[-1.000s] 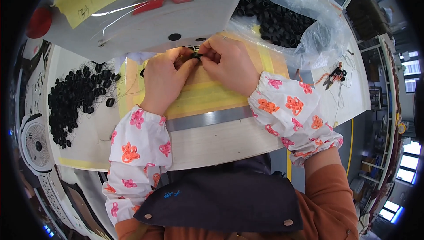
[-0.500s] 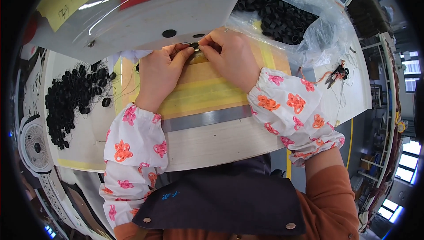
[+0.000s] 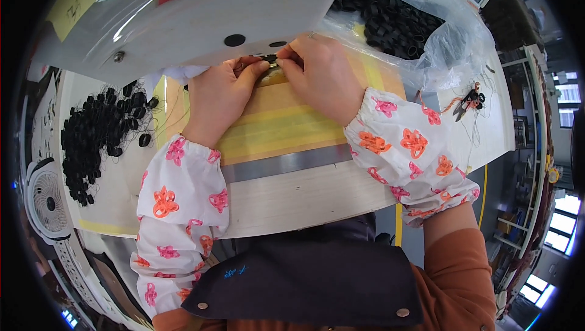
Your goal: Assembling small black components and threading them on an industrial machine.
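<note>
My left hand and my right hand meet under the pale body of what looks like a sewing machine. Between their fingertips sits a small black band, partly hidden by the fingers and the machine. Thumb and forefinger of my left hand pinch its left side. On the other side, the fingers of my right hand are closed at its edge. A yellow-taped work surface lies beneath both wrists, and both forearms wear white floral sleeves.
Black loops with trailing threads heap on the table at left. At back right a clear plastic bag holds more black loops. Small thread snips with an orange cord lie at right. A white fan stands beyond the left edge.
The view has shifted slightly, so the machine body appears a little higher. Both hands keep their pinch on the black band, with only small finger movement.
</note>
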Motion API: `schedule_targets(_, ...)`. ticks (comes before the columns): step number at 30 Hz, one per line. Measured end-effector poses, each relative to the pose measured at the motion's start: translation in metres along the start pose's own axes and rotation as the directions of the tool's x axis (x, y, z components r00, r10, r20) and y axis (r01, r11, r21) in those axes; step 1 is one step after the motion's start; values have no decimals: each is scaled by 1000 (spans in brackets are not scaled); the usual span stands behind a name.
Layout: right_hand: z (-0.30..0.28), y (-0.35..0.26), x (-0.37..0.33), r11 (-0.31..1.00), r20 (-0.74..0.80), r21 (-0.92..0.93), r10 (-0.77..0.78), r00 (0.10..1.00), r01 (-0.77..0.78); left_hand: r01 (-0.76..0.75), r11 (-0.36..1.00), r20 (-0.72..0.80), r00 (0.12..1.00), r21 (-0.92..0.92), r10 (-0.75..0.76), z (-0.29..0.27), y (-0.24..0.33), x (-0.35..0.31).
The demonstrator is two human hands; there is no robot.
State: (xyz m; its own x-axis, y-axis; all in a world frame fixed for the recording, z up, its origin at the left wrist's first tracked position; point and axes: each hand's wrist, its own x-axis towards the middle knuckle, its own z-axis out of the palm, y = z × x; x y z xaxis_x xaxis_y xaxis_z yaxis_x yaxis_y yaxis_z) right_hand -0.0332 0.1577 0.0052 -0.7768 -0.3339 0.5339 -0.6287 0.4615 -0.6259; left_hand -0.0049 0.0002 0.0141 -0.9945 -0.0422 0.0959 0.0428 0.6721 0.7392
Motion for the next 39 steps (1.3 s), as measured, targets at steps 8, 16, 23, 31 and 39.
schedule_targets(8, -2, 1, 1, 996, 20, -74, 44, 999, -42, -4, 996, 18, 1000, 84, 2, 1, -5, 2)
schedule_targets(16, -2, 0, 2, 991, 69, -16, 131, 989, -130, 25, 999, 23, 999, 44, -26, 2, -8, 1)
schedule_targets(23, 2, 3, 4, 998, 44, -30, 65, 997, -64, 13, 1000, -21, 1000, -9, -14, 1, -12, 1)
schedule_targets(31, 1, 9, 2, 996, 36, 6, 93, 995, -94, -4, 997, 10, 1000, 80, 3, -3, 2, 3)
schedule_targets(39, -5, 4, -3, 969, 70, 99, 220, 973, -226, -260, 957, -72, 960, 129, 271, 2, -1, -25)
